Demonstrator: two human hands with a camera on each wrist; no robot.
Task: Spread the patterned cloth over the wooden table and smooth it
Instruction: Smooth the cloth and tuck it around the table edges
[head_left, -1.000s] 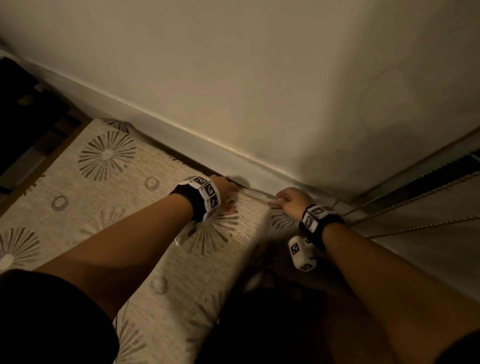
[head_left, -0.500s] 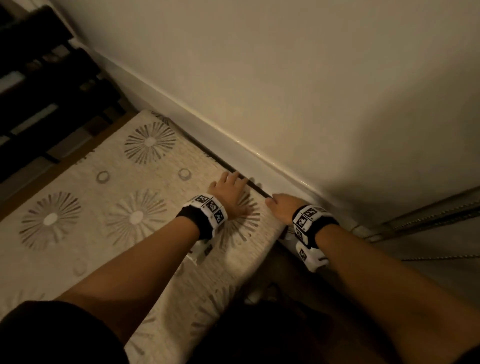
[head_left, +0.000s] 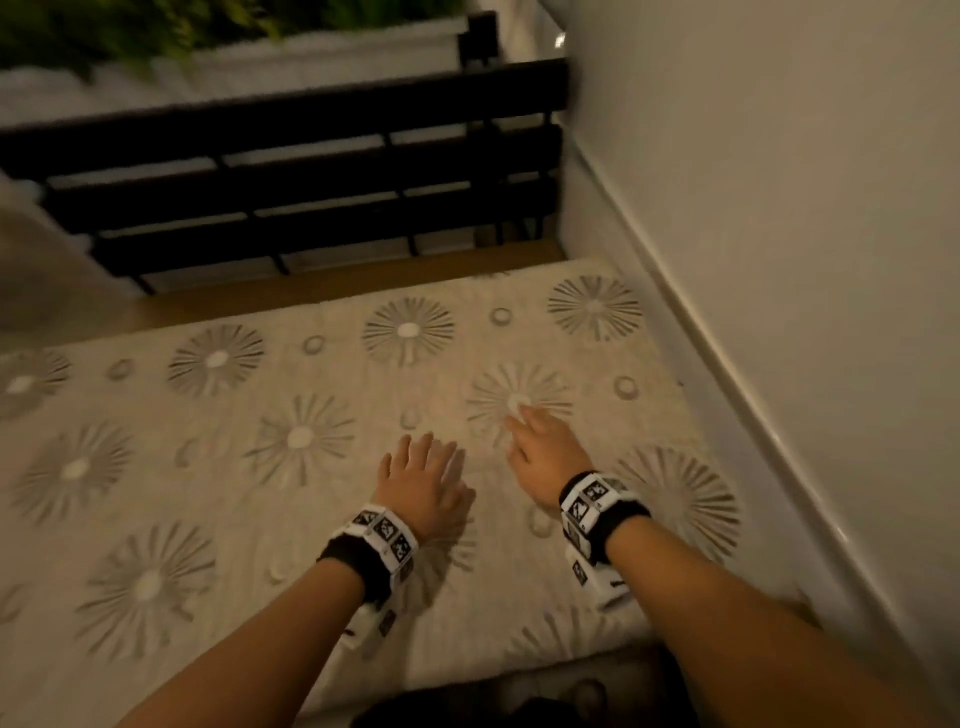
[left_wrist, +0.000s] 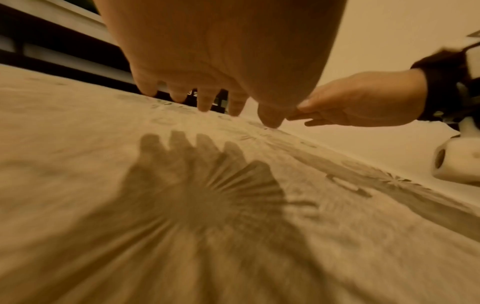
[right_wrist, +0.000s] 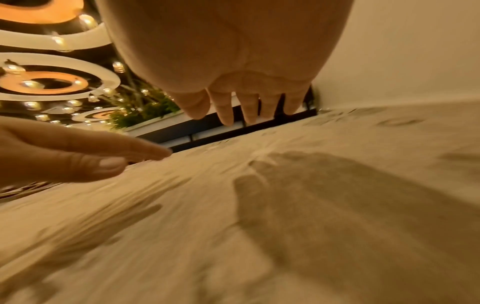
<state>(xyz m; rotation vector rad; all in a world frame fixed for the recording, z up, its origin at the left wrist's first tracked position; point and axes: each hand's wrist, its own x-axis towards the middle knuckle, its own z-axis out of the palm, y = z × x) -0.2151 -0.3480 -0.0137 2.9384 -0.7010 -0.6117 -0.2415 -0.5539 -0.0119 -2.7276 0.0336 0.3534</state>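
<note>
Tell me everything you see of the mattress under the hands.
The mattress is beige, woven-looking fabric printed with grey starbursts and rings. It lies flat, one side along the white wall, its far end before a black slatted railing. The left hand and right hand hover open above it, casting shadows; neither plainly touches.

Left hand, right hand flat over mattress

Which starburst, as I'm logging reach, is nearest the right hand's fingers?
The faint starburst whose white centre sits at the tips of the right hand; every other starburst on the mattress lies farther off.
</note>
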